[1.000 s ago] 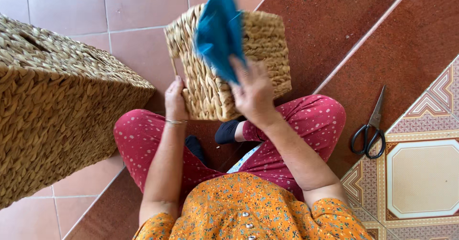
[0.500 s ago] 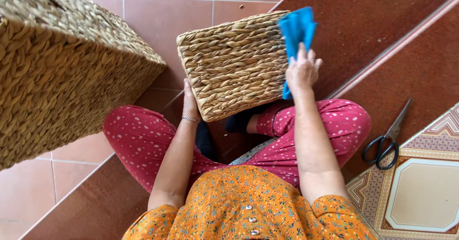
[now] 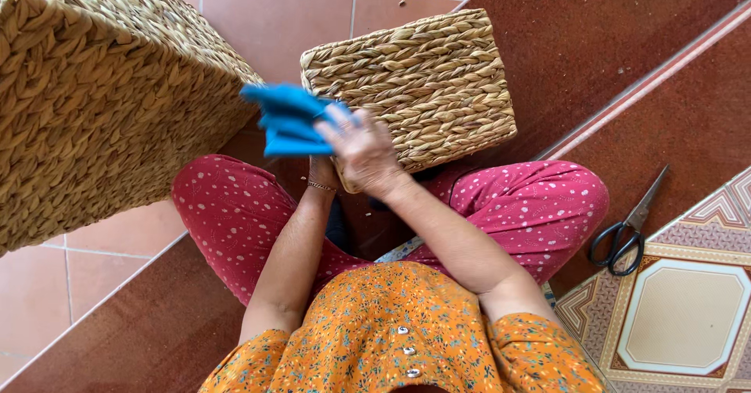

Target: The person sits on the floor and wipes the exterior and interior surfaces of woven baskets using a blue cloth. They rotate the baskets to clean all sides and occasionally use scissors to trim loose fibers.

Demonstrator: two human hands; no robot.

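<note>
Black scissors (image 3: 628, 229) on patterned floor tiles (image 3: 688, 323)

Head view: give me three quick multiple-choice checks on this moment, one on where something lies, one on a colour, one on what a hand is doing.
1. Where do the scissors lie?
A. On the floor by the person's right knee
B. Inside the small woven basket
C. On the person's lap

2. What colour is the cloth?
A. Red
B. Blue
C. White

3. What is the right hand doing?
A. Resting empty on the floor
B. Gripping the scissors
C. Holding the cloth against the small woven basket

Answers:
1. A, the black-handled scissors sit on the red floor at the patterned tile's edge, beside the knee.
2. B, the cloth is bright blue.
3. C, its fingers clasp the cloth at the basket's near left side; the left hand is mostly hidden behind it.
</note>
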